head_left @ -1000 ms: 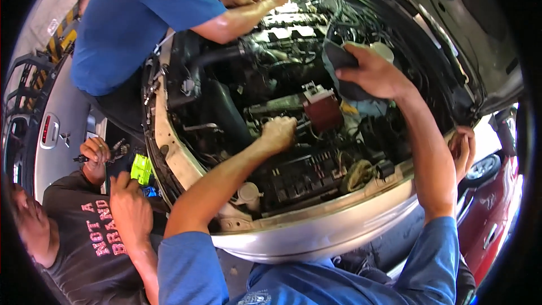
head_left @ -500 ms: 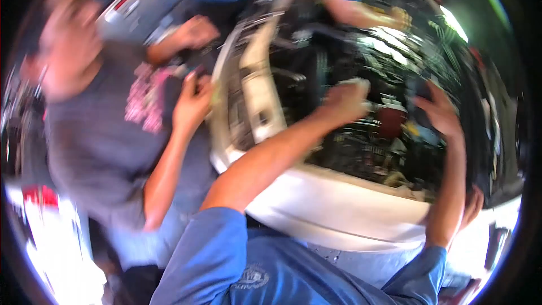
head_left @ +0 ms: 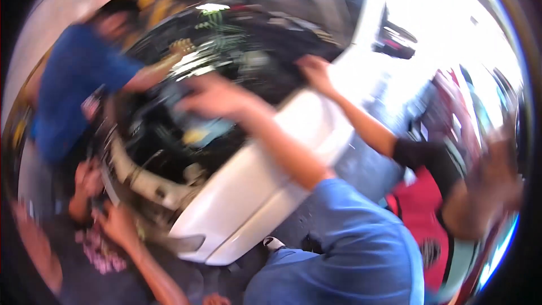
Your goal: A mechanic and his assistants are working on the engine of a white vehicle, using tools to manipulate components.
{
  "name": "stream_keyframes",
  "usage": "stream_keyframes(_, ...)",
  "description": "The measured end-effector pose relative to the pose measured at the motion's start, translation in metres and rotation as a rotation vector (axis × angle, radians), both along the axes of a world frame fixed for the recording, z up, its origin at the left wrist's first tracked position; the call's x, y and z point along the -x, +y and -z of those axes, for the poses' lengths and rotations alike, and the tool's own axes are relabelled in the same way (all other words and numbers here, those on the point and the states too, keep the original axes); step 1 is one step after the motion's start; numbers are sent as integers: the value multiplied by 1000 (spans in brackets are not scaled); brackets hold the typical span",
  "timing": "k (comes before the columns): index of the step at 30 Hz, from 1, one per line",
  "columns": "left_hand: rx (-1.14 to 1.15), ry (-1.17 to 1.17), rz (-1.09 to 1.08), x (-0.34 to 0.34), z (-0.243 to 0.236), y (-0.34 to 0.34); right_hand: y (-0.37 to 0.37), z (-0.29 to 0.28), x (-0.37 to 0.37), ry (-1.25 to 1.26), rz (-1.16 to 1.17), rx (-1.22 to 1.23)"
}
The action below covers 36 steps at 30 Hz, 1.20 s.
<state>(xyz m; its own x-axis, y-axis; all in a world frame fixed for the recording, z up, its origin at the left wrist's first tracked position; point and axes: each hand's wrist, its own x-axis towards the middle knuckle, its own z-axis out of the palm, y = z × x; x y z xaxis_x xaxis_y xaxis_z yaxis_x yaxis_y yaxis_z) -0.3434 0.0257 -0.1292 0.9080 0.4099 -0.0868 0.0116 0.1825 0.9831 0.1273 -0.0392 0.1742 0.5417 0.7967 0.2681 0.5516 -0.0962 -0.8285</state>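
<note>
My right hand (head_left: 217, 99) reaches out from a blue sleeve over the open engine bay (head_left: 158, 161) of a white car. It is blurred by motion, but its thumb and fingers look apart and I see nothing held in them. Just under it lies a blue-grey piece with a yellow patch (head_left: 197, 135); whether the hand touches it, I cannot tell. At the lower edge, a few fingers (head_left: 215, 300) show left of my blue clothing. They seem to be my left hand, almost wholly cut off by the frame.
The white fender (head_left: 254, 183) runs between me and the engine bay. A person in blue (head_left: 76, 87) leans in from the far left. Another, in dark clothing, has a hand (head_left: 118, 223) at lower left. Someone's dark-sleeved arm (head_left: 367, 121) rests toward the car at right, beside a red garment (head_left: 426, 214).
The view has swung right, so the car sits farther left. My left hand, earlier over the engine bay with something whitish, has left that spot. My right arm still reaches over the bay.
</note>
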Motion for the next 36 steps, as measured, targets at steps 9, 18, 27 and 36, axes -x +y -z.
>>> stream_keyframes(9,670,514,280,25,246,132,-81,131,194,718,-41,-284)
stream_keyframes(18,591,561,-921,408,256,2,-97,310,260,593,-106,677)
stream_keyframes(27,898,689,-1288,386,170,-65,-145,547,312,763,-47,1291)
stream_keyframes(36,1294,776,-997,519,277,-18,16,570,409,31,-564,1852)
